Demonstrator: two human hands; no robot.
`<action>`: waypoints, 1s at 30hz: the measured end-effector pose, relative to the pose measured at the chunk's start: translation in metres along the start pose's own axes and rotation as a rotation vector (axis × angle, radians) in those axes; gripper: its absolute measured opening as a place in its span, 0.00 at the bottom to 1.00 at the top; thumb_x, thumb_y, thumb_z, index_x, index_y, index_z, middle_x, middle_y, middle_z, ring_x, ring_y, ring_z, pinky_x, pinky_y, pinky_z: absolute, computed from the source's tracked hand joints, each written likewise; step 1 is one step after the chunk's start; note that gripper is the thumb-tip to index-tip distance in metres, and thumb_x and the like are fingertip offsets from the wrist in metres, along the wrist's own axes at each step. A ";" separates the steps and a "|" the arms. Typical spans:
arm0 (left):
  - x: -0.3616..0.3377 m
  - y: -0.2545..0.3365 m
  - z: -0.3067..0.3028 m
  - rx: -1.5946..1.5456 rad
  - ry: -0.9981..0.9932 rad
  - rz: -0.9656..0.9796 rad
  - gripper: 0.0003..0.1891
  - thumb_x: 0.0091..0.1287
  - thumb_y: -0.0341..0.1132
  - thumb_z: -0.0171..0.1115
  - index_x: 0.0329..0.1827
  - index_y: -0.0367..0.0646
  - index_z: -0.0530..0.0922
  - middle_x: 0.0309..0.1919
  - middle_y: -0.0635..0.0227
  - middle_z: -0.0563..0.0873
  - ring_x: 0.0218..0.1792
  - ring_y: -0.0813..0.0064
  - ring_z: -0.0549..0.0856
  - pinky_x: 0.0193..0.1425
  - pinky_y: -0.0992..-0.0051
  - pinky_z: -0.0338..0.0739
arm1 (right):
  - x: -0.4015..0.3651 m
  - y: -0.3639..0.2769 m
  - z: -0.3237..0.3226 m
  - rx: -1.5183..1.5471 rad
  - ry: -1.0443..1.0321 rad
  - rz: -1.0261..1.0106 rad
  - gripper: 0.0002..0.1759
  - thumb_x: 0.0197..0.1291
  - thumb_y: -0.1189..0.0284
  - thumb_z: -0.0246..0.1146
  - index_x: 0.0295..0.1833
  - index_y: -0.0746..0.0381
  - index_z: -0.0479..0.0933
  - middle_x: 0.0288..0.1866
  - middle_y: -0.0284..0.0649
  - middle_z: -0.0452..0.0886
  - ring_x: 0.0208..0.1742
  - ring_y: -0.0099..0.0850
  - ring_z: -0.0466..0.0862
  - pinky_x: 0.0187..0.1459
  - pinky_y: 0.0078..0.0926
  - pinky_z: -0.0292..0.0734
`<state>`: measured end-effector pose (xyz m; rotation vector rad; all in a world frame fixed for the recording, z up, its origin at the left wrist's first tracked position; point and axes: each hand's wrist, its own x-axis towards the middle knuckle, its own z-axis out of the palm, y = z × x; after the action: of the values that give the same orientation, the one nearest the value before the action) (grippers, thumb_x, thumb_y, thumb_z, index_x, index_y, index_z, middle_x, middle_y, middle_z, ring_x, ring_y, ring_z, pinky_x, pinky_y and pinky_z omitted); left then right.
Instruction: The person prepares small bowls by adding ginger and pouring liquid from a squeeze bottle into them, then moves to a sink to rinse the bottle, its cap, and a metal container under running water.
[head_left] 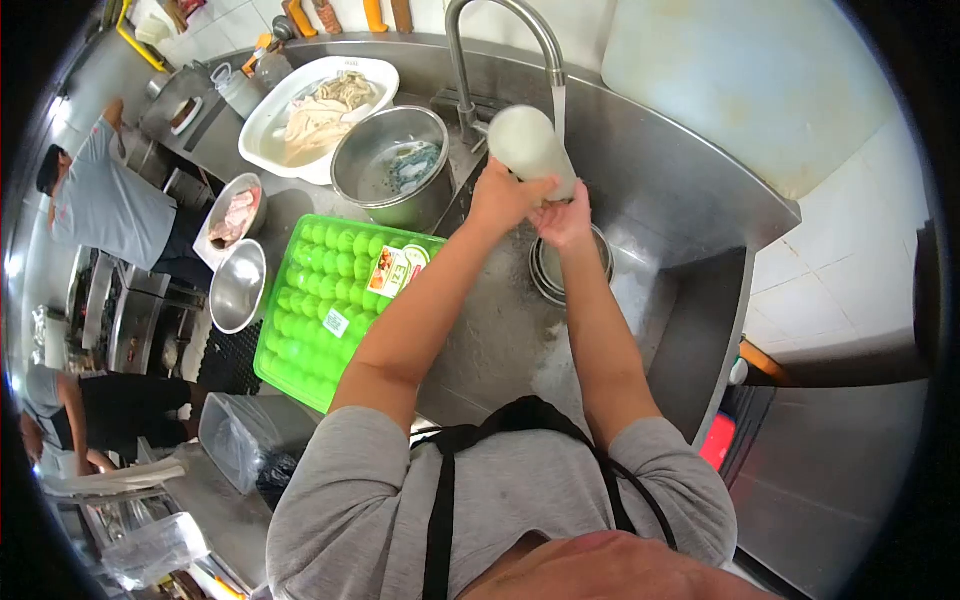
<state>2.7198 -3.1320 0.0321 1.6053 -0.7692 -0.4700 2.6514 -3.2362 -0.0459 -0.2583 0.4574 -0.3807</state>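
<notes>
Over the sink, I hold a pale cylindrical container [524, 145] tilted beside the running tap. My left hand [503, 202] grips its near left side with the fingers closed round it. From below and to the right, my right hand [565, 215] wraps its lower end. Water falls from the curved faucet [550, 45] just behind the container's right side. Beneath my hands, round metal bowls [545, 275] sit on the sink floor, partly hidden by my right forearm. What is inside the container cannot be seen.
Left of the sink basin [660, 230] stand a metal pot [436, 185] with a bluish cloth-like item, a white tub [262, 150] and a green egg-shaped-cup tray [300, 345]. Metal bowls [238, 290] lie farther left. Two other people [130, 210] work at the far left.
</notes>
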 end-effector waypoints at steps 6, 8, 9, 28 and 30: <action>-0.091 0.012 -0.006 0.850 -0.227 0.273 0.35 0.47 0.35 0.65 0.60 0.49 0.58 0.59 0.54 0.64 0.49 0.55 0.76 0.52 0.66 0.72 | -0.003 -0.042 0.036 -0.487 -0.403 0.056 0.26 0.53 0.54 0.57 0.51 0.60 0.69 0.42 0.42 0.77 0.40 0.35 0.78 0.42 0.34 0.76; -0.103 0.006 -0.015 0.921 -0.322 0.202 0.32 0.48 0.36 0.65 0.58 0.49 0.62 0.57 0.54 0.65 0.48 0.53 0.76 0.50 0.65 0.73 | -0.008 -0.057 0.051 -0.663 -0.461 -0.048 0.24 0.52 0.62 0.61 0.53 0.61 0.68 0.43 0.40 0.76 0.41 0.33 0.78 0.42 0.33 0.75; -0.106 0.001 -0.018 0.951 -0.370 0.165 0.30 0.49 0.36 0.64 0.56 0.49 0.64 0.57 0.54 0.66 0.47 0.53 0.76 0.48 0.64 0.73 | -0.007 -0.063 0.054 -0.738 -0.426 -0.104 0.28 0.47 0.75 0.64 0.56 0.60 0.65 0.45 0.38 0.75 0.42 0.30 0.77 0.43 0.31 0.74; 0.008 -0.054 0.022 -0.977 -0.028 -0.735 0.16 0.65 0.45 0.43 0.49 0.46 0.68 0.47 0.58 0.75 0.45 0.59 0.75 0.47 0.53 0.70 | -0.051 -0.040 0.122 -3.207 -0.314 -0.901 0.17 0.55 0.68 0.52 0.51 0.47 0.73 0.42 0.30 0.75 0.47 0.32 0.73 0.49 0.41 0.61; 0.017 -0.059 0.043 -0.995 -0.142 -0.711 0.16 0.64 0.46 0.44 0.48 0.47 0.69 0.45 0.60 0.76 0.44 0.62 0.76 0.44 0.55 0.72 | -0.058 -0.037 0.122 -3.319 -0.233 -0.813 0.16 0.56 0.67 0.51 0.51 0.50 0.73 0.43 0.32 0.75 0.48 0.35 0.73 0.50 0.43 0.60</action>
<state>2.7147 -3.1720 -0.0318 0.8406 0.0317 -1.2538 2.6502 -3.2265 0.0940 2.5599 -0.1449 -0.0746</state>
